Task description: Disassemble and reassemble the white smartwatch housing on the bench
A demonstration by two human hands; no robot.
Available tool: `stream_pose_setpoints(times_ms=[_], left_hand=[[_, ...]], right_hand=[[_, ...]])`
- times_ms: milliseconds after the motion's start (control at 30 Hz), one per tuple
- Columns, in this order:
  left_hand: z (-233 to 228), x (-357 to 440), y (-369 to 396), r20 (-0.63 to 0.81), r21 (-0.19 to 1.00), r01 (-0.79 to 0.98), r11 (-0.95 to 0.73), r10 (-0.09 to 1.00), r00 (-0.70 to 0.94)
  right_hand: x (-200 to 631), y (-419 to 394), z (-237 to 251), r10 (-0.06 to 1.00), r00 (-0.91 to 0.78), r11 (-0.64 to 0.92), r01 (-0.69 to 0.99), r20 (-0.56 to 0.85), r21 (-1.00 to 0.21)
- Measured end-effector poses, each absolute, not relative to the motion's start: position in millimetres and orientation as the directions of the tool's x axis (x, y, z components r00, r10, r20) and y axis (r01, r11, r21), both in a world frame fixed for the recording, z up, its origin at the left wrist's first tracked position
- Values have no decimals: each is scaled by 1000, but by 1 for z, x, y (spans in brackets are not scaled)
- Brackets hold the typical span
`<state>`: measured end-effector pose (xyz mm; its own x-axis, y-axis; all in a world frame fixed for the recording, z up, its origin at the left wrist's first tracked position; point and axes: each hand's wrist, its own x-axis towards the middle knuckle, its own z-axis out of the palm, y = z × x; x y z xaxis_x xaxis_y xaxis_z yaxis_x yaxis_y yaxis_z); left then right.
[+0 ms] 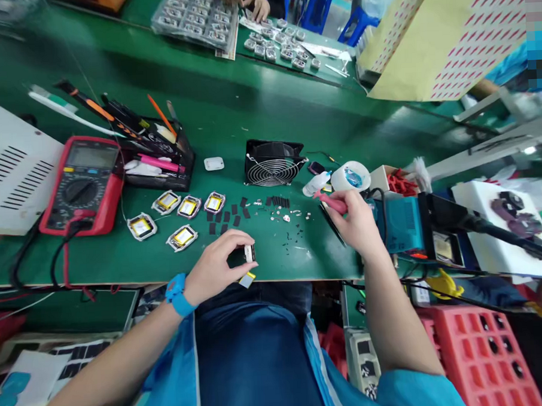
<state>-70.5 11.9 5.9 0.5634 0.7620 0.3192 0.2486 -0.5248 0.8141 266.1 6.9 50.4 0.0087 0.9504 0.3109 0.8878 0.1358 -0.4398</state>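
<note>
Near the table's front edge, my left hand (223,256) pinches a small white and black electronic part (250,253) between thumb and fingers. A small yellow and grey piece (247,280) hangs just below it. On the right, my right hand (355,220) is closed around a pink, rounded tool (334,202) with a narrow end pointing left. Dark tweezers (332,225) slant beside that hand; whether they are held or lying there I cannot tell. Left of my left hand lie several watch-like cases (182,237) with yellow centres. Black rectangular pads (227,217) and tiny parts (286,218) are scattered between my hands.
A black fan (273,162) stands mid-table, beside a clear bottle (317,183) and a white round container (351,177). At left are a red multimeter (84,184) and a black tool holder (174,162). A teal device (403,224) stands right. Another person's hands (257,5) work across the table.
</note>
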Motion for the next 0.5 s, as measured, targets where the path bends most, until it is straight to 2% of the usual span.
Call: stream_pose_setpoints(times_ms=[100, 233, 333, 400, 500], left_hand=[[5, -71, 12, 330, 806, 248, -538, 755, 567], [5, -72, 12, 344, 794, 252, -553, 751, 563], [6, -71, 12, 351, 791, 252, -557, 751, 559], [6, -70, 12, 351, 792, 252, -556, 753, 557], [6, -70, 12, 353, 792, 252, -556, 754, 554]], right_hand=[[266, 10, 55, 935, 90, 86, 881, 344, -464], [269, 14, 55, 871, 177, 57, 889, 458, -454], [268, 14, 50, 856, 243, 47, 843, 457, -536], [260, 12, 47, 858, 238, 81, 813, 455, -577], [243, 12, 41, 828, 142, 187, 842, 543, -505]])
